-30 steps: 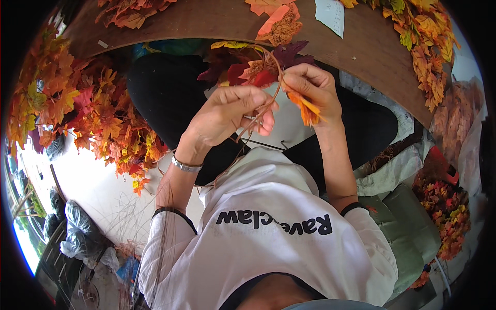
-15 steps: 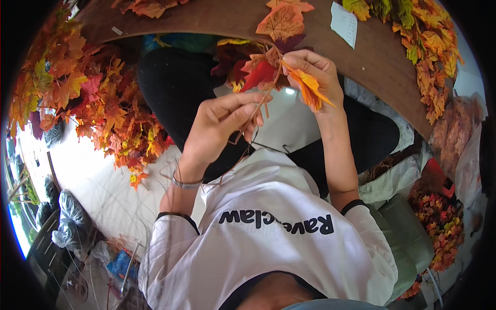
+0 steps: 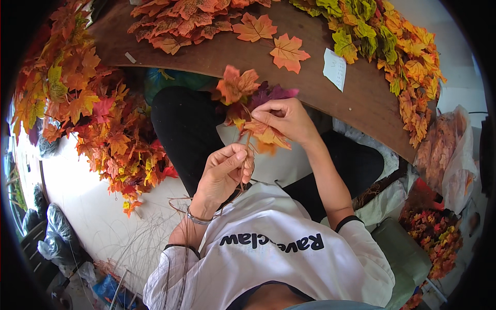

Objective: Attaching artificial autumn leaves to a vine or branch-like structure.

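Observation:
Over my lap, my left hand (image 3: 226,168) is closed in a pinch around the brown stem (image 3: 247,143) of an artificial maple leaf garland. Its thin tail trails past my wrist across the white shirt. Just above, my right hand (image 3: 289,121) pinches an orange leaf (image 3: 267,134) beside that stem, fingertips close to where the leaf joins it. From the far end of the stem spread another orange leaf (image 3: 236,85), slightly blurred, and a dark purple leaf (image 3: 274,93). Red and yellow leaves there are partly hidden.
A brown curved table (image 3: 206,57) lies ahead, bearing orange leaves (image 3: 178,23), two single leaves, green-yellow leaves (image 3: 361,31) and a paper slip (image 3: 334,70). Leaf garlands (image 3: 108,139) hang at left. Bagged leaves (image 3: 444,150) and a green seat (image 3: 400,253) are at right.
My right hand has come down and left, nearer my left hand, bringing the orange leaf against the stem. The view has shifted, showing more of the table top.

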Demonstrator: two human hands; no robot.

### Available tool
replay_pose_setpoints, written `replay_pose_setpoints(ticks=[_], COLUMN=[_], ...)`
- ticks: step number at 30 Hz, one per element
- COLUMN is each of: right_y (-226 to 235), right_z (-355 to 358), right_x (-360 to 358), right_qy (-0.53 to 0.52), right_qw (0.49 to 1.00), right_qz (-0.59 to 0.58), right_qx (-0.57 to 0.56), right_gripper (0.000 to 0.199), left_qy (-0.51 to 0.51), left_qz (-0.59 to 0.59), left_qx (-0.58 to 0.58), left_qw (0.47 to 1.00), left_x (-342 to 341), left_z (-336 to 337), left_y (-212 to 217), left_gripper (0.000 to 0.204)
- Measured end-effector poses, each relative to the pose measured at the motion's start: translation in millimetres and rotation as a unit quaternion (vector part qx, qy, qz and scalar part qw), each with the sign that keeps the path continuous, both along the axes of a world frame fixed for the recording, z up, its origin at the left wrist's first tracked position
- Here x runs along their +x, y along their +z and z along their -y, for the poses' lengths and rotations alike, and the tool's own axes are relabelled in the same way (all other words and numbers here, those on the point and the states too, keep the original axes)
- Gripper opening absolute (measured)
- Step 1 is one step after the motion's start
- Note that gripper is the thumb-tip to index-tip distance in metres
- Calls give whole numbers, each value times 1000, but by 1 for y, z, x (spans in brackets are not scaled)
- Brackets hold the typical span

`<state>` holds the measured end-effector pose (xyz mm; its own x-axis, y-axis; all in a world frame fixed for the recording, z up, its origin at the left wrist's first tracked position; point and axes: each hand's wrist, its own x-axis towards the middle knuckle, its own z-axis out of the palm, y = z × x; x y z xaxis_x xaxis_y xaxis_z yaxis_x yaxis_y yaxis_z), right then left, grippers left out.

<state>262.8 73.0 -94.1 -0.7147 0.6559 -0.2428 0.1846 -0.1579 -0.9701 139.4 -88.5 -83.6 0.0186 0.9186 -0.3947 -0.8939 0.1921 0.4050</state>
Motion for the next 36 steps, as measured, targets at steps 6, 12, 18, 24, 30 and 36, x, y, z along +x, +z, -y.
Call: replay_pose_setpoints(ticks=[6,12,18,24,30,36], right_y=[19,-21,22,41,23,22], right_z=[-56,-104,-80,-25,15,34], right_x=[-18,-41,-14,38,50,41], right_qy=[-105,-157,-126,-63,-19,-90], right_qw=[933,799,798,971,976,990], right_qz=[56,117,-49,-228,-185,-101], right_qx=[339,569,587,-7,-115,32], right_gripper=[15,14,8,10,10,9], left_qy=[50,50,56,95,65,26], left_qz=[-41,-76,-48,-113,-131,-238], left_qx=[34,42,52,34,38,36], left_qw=[997,995,996,988,989,970], left_x=[-6,-7,-13,-11,1,8], left_z=[-8,-14,-20,-40,-58,-58], left_y=[-6,-8,-17,-19,-11,-7], left_gripper=[14,11,7,5,6,10])
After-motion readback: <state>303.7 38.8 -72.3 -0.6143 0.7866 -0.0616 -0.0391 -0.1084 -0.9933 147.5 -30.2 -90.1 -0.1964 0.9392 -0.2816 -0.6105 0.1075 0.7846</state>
